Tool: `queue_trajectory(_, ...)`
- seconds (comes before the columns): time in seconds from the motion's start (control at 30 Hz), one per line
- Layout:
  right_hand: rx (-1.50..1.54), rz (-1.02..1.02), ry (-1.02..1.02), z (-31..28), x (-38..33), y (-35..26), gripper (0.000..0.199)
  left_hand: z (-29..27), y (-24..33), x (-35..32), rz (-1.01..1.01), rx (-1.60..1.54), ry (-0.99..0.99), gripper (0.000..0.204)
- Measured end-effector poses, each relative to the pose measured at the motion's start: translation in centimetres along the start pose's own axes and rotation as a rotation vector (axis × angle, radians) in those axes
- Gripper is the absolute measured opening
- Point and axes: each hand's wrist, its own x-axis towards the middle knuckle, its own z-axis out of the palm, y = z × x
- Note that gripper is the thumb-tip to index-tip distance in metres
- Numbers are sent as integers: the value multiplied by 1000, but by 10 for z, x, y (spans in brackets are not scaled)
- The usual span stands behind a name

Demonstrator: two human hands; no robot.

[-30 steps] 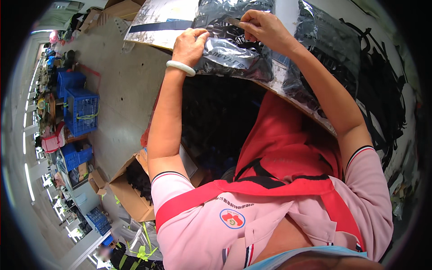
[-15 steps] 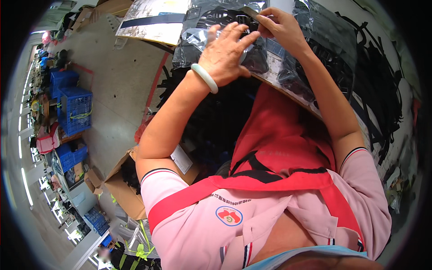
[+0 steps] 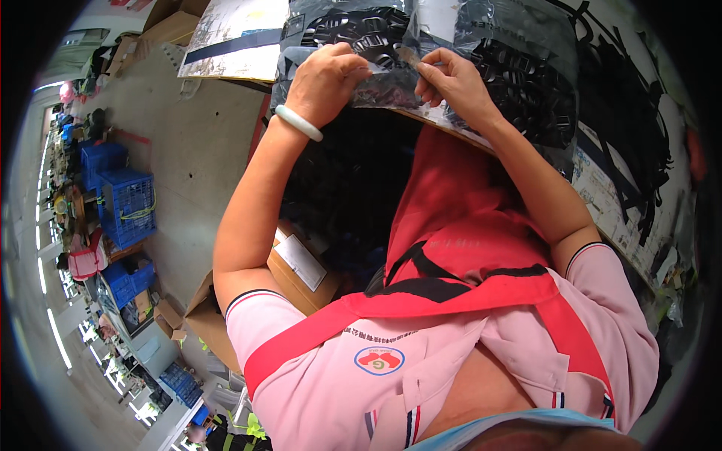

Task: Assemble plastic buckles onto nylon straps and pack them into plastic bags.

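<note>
On the work table in front of me lies a grey see-through plastic bag (image 3: pixel 342 28) holding several black plastic buckles (image 3: pixel 368 34). My left hand (image 3: pixel 325 83), with a pale bangle at its wrist, is closed at the near left part of this bag; its fingertips pinch what looks like the bag's film. Between the thumb and fingers of my right hand (image 3: pixel 450 81) is a small flat brownish piece (image 3: pixel 408 57), whose kind I cannot make out. A second filled bag of black buckles (image 3: pixel 519 83) lies right beside that hand.
Black straps (image 3: pixel 639 128) hang or lie along the right side. A pale board (image 3: pixel 229 37) with a dark strip is at the table's left end. Cardboard boxes (image 3: pixel 301 274) stand low by my left arm, and blue crates (image 3: pixel 126 207) stand farther left.
My left hand has drawn back left from over the bag, and its spread fingers have closed. The right hand has moved slightly left and nearer with the brownish piece. The buckles show more plainly.
</note>
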Motion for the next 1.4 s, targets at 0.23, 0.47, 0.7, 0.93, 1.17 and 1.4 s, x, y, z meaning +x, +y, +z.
queue_trajectory(0.23, -34, 146, -50, 19, -10, 3, 21, 8, -2, 11, 181, 207, -31, 12)
queue_trajectory(0.47, 210, 188, -25, 41, -7, 4, 21, 4, 1, 16, 14, 56, -17, 8)
queue_trajectory(0.7, 308, 163, -3, 64, 4, -1, 21, -8, 4, 17, -77, -3, -25, 11)
queue_trajectory(0.93, 302, 181, -44, 85, 13, -7, 21, -14, -1, 17, -95, -107, 21, 9)
queue_trajectory(1.17, 303, 166, -74, 91, -1, 5, 21, -39, -17, 7, -229, -280, 105, 8)
queue_trajectory(1.4, 344, 170, -47, 80, 3, 12, 19, -62, -84, -25, -522, -544, 372, 12)
